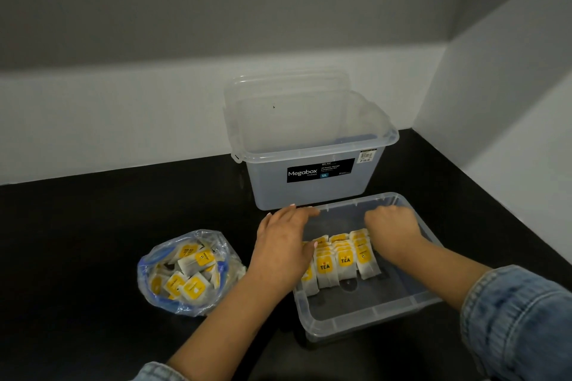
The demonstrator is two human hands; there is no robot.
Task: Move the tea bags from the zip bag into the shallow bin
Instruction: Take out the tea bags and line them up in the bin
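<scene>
Your left hand (283,244) lies flat against the tea bags (337,260) in the shallow bin (365,315); your right hand's (391,230) grip is unclear; the zip bag (185,272) lies left, nearer your left hand.

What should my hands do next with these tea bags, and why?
Probably send the left hand back to the zip bag: it holds more tea bags, while both hands, the right hand too, are only tidying the rows in the shallow bin.
</scene>
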